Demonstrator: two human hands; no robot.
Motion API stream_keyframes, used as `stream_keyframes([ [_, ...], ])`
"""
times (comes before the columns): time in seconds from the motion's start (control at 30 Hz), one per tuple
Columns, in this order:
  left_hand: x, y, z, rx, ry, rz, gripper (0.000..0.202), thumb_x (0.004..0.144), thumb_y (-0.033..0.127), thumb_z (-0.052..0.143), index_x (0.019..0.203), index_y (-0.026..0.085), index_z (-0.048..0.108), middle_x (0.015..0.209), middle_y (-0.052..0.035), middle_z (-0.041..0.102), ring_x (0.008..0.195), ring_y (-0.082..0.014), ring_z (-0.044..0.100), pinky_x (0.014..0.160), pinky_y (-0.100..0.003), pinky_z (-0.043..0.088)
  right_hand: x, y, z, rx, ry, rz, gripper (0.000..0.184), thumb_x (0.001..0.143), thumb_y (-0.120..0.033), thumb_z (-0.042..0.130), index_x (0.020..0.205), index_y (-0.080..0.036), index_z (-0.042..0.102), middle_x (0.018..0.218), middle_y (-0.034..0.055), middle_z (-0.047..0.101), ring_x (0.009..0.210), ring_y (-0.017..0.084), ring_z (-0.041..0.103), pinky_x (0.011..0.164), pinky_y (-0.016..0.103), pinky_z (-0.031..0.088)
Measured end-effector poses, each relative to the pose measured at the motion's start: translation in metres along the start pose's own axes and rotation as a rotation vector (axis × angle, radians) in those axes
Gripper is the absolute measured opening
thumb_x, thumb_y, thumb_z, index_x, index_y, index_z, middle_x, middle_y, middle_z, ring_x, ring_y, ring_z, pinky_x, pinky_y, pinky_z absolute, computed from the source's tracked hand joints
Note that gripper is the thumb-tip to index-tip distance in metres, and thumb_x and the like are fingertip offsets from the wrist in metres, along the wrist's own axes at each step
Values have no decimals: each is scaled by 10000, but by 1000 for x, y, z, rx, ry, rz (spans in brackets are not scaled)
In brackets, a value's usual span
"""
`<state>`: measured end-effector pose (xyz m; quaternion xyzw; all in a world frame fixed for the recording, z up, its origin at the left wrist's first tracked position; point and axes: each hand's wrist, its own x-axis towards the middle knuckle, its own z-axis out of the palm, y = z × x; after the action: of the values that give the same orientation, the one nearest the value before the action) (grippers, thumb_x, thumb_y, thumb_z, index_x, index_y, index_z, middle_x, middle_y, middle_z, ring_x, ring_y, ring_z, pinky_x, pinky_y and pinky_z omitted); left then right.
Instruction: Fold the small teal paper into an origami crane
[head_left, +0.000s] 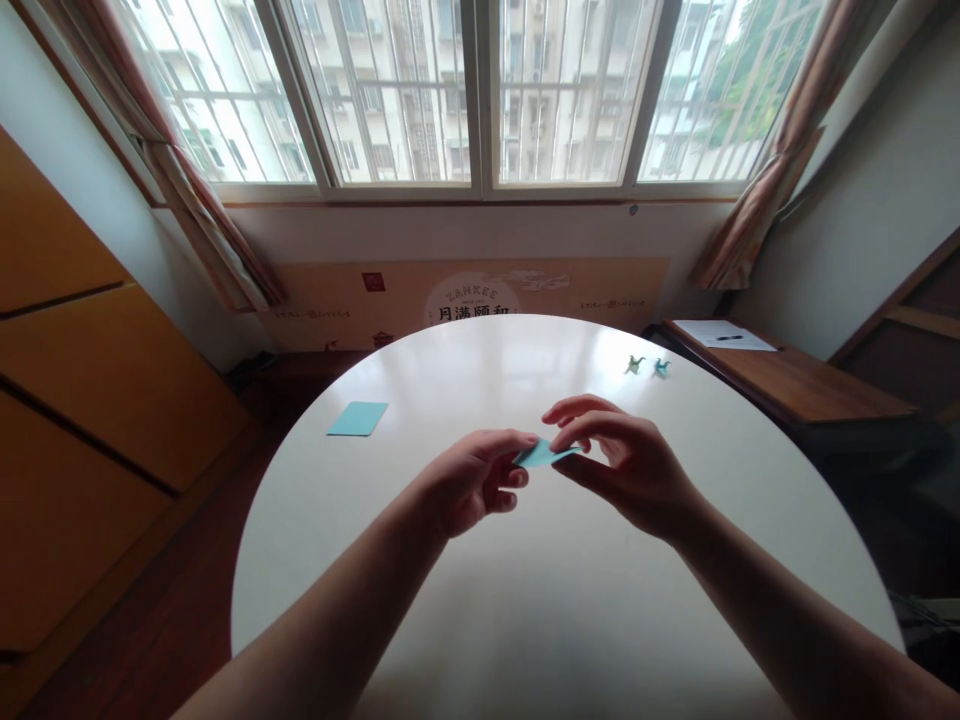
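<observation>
One paper, pinched from both sides
Held in left hand, thumb on top; pinched lightly in right hand, fingers loosely curled; best squared up before creasing.

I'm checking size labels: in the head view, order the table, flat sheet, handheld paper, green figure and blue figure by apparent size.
Table
Flat sheet
Handheld paper, visible part
Green figure and blue figure: look alike

The left hand and right hand partly cover the held blue paper; its full shape cannot be told. The green figure and blue figure are too small for detail. The lower edge crops the tabletop, whose far rim hides the printed emblem's base.
</observation>
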<state>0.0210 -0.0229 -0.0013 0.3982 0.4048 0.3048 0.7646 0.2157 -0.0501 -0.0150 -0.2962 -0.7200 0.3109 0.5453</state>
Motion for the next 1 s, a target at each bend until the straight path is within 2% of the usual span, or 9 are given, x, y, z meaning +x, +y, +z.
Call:
stream_keyframes([
  [0.07, -2, -1, 2, 185, 30, 71, 242, 773, 369, 756, 821, 139, 701, 825, -38, 633, 617, -97, 512, 450, -157, 387, -1, -3, 1, 91, 46, 98, 43, 843, -276, 775, 856, -242, 752, 969, 59, 706, 911, 230, 656, 737, 351, 506],
  [0.17, -6, -1, 6, 426, 191, 357, 406, 878, 516, 633, 886, 127, 746, 927, -107, 690, 725, -159, 576, 490, -199, 464, -2, -5, 3, 263, 140, 315, 108, 824, -323, 801, 838, -227, 754, 812, 28, 713, 769, 189, 651, 692, 312, 510],
  [0.23, -10, 0, 9, 525, 232, 546, 436, 900, 534, 614, 928, 128, 768, 868, -99, 706, 704, -160, 583, 488, -200, 468, -1, -7, 4, 341, 162, 419, 141, 802, -339, 823, 806, -214, 757, 736, 11, 697, 698, 159, 628, 653, 278, 500],
  [0.3, -14, 0, 11, 579, 207, 631, 369, 873, 486, 682, 920, 133, 779, 755, -63, 693, 626, -139, 569, 464, -192, 459, -1, -8, 5, 379, 151, 463, 154, 784, -334, 839, 783, -201, 760, 686, -3, 669, 636, 129, 587, 622, 252, 483],
  [0.53, -22, 0, 17, 544, 166, 635, 173, 846, 307, 731, 824, 141, 774, 623, 2, 644, 498, -81, 513, 419, -157, 442, -1, -11, 7, 406, 146, 477, 192, 770, -358, 850, 799, -187, 767, 666, -6, 643, 560, 91, 498, 543, 220, 420],
  [0.7, -20, 0, 16, 550, 167, 594, 202, 857, 328, 707, 792, 146, 765, 603, 6, 632, 492, -79, 507, 411, -151, 445, 0, -8, 8, 375, 191, 473, 229, 785, -399, 832, 775, -182, 757, 634, -13, 616, 529, 86, 456, 508, 223, 376],
  [0.83, -15, 1, 14, 563, 196, 609, 215, 834, 356, 724, 832, 147, 773, 612, 3, 629, 493, -85, 499, 398, -159, 444, 0, -6, 7, 298, 177, 476, 245, 781, -404, 830, 765, -173, 750, 618, -20, 598, 523, 83, 435, 498, 227, 347],
  [1.0, -8, -2, 12, 483, 228, 620, 230, 787, 364, 746, 782, 134, 753, 579, 8, 600, 485, -87, 493, 398, -166, 434, -2, -2, 9, 222, 136, 495, 284, 799, -440, 802, 806, -166, 728, 671, 0, 635, 545, 92, 451, 475, 224, 302],
])
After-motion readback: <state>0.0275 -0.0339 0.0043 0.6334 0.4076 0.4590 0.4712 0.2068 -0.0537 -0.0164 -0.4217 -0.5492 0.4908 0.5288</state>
